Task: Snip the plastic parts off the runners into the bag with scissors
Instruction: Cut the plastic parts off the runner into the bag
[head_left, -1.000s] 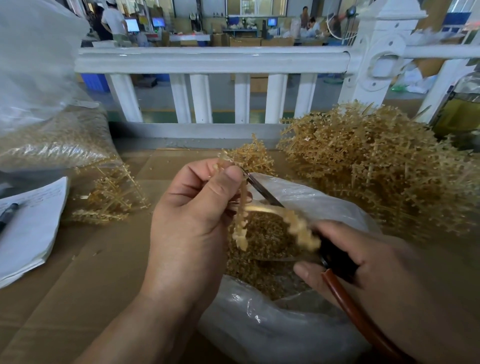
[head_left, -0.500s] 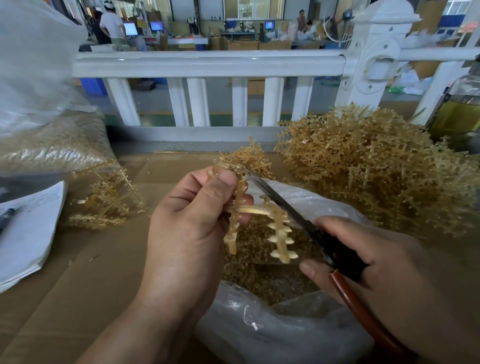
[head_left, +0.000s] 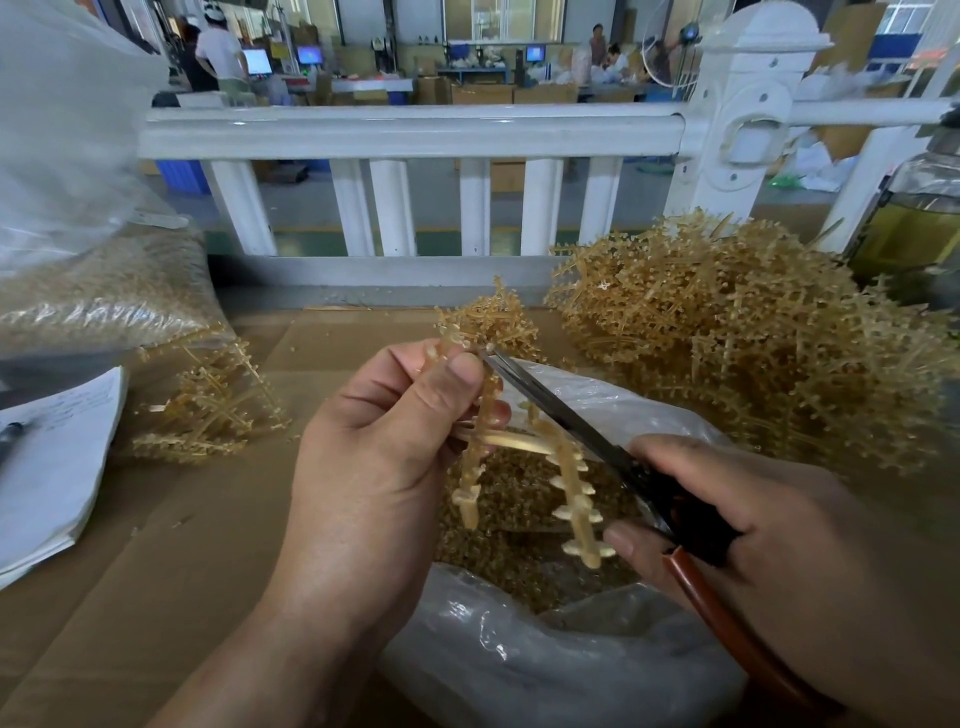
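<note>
My left hand pinches the runner at its top between thumb and fingers. From that pinch its toothed branches hang downward, long axis near vertical, over the open mouth of the bag. My right hand is wrapped round the handles of the scissors. The blades slant up and left across the runner, and their tips are just beside my left thumb. I judge the next snip belongs there, so the cut parts drop straight into the bag. I cannot tell whether anything sits between the blades.
</note>
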